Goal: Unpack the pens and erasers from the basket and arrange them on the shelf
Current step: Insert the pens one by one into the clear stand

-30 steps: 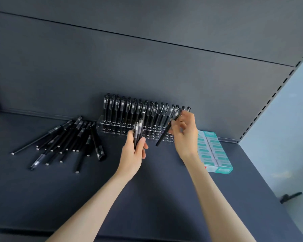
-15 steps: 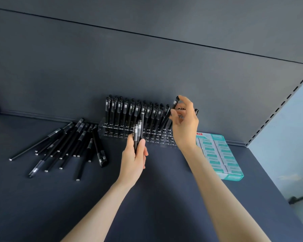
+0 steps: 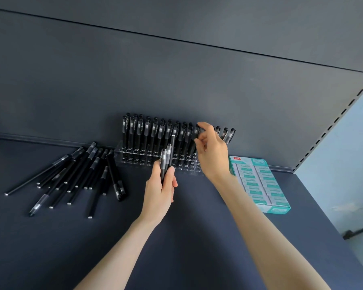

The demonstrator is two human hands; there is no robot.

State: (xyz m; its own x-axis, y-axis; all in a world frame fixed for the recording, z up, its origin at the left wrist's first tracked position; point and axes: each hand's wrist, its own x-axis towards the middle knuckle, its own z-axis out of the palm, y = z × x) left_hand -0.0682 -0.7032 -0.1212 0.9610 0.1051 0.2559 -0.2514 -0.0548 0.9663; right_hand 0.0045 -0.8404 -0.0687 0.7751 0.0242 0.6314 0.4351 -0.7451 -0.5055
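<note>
Several pens (image 3: 165,162) clasped upright in left grip (image 3: 159,193), fingers curled round them, just in front of clear rack (image 3: 132,159); right grip (image 3: 213,155) pinching top of single pen (image 3: 198,130) among rack's upright row; loose pens (image 3: 78,174) heaped on shelf (image 3: 197,237) left of rack; eraser box (image 3: 260,183) lying flat on shelf just right of rack

Bare left hand (image 3: 159,191); bare right hand (image 3: 213,152); slender, sleeveless forearms (image 3: 266,233)

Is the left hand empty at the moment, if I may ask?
No, the left hand grips a small bundle of black pens upright.
</note>
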